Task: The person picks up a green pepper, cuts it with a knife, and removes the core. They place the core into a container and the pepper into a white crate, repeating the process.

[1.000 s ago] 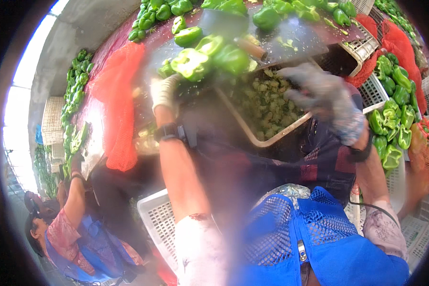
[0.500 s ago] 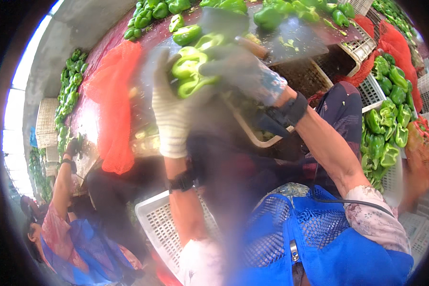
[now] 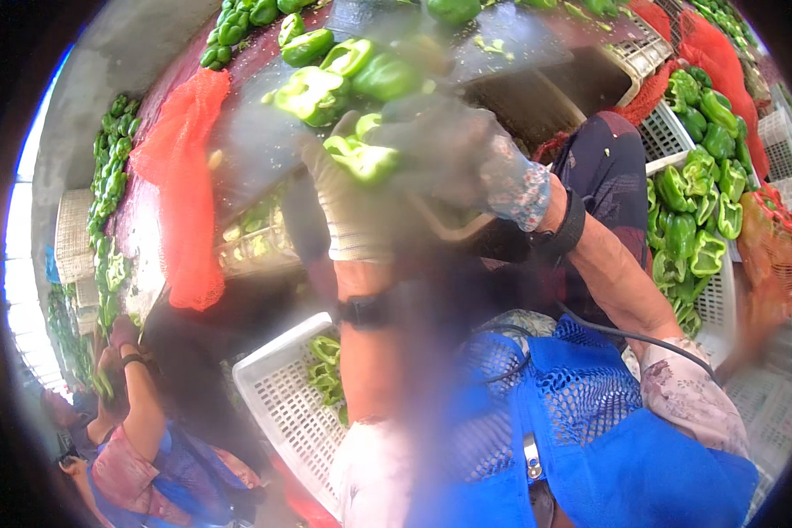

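Note:
Between my two hands is a cut green bell pepper (image 3: 365, 160), its pale inside facing up. My left hand (image 3: 348, 207), in a striped pale glove, is closed around its left side. My right hand (image 3: 466, 150), in a dark glove with a patterned cuff, is at the pepper's right; its fingers are blurred, and whether they hold anything is hidden. Just beyond my hands, an opened pepper (image 3: 312, 95) and a whole green pepper (image 3: 387, 77) lie on the worktop (image 3: 260, 114). Below my left forearm, a white crate (image 3: 277, 396) contains pepper pieces (image 3: 327, 370).
Red mesh (image 3: 189, 202) drapes over the worktop's left edge. A scrap-filled crate (image 3: 260, 246) sits beside it. At right, crates hold cut peppers (image 3: 691, 211), near a filled net sack (image 3: 774, 255). A co-worker (image 3: 150, 440) works at lower left by a pepper row (image 3: 110, 176).
The pepper pieces between my hands sit lower in the view and look fewer. Opened peppers now lie beyond my hands. Pepper pieces now show in the white crate. The co-worker's arms have shifted.

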The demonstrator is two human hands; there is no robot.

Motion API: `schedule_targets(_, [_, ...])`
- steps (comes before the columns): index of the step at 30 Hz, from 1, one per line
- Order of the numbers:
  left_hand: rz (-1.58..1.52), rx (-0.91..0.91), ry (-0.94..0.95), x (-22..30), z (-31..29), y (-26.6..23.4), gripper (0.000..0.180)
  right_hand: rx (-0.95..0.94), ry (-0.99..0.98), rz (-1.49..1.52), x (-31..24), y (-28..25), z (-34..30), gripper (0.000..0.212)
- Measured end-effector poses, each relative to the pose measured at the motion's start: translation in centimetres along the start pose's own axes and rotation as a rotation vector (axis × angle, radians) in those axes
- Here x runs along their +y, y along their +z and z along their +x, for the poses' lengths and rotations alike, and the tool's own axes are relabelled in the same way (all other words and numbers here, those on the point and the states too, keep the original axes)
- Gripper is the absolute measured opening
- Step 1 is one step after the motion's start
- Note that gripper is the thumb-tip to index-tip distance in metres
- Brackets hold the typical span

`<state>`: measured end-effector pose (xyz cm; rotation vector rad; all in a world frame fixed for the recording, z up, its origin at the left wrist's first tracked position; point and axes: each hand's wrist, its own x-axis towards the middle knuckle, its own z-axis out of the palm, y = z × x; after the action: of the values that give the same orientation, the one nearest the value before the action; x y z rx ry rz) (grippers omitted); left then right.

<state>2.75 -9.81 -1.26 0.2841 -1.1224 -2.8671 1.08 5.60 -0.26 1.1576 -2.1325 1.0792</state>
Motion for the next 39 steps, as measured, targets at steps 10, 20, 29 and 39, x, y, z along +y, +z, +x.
schedule_targets(10, [0.096,-0.048,-0.118,-1.7,-0.8,0.4,0.066,-0.050,0.091,0.023,-1.2,0.7,-2.3,0.030])
schedule_targets(20, [0.334,0.042,-0.078,-3.2,-1.3,-0.8,0.071,-0.212,0.156,-0.052,0.9,2.9,-4.8,0.020])
schedule_targets(29, [0.227,-0.095,-0.202,-2.4,-0.5,-0.7,0.070,-0.196,0.613,0.616,0.5,-0.3,-4.3,0.027])
schedule_targets(39, [0.378,0.037,-0.103,-2.2,-2.2,0.6,0.054,-0.419,0.393,0.224,3.3,3.8,-7.2,0.017])
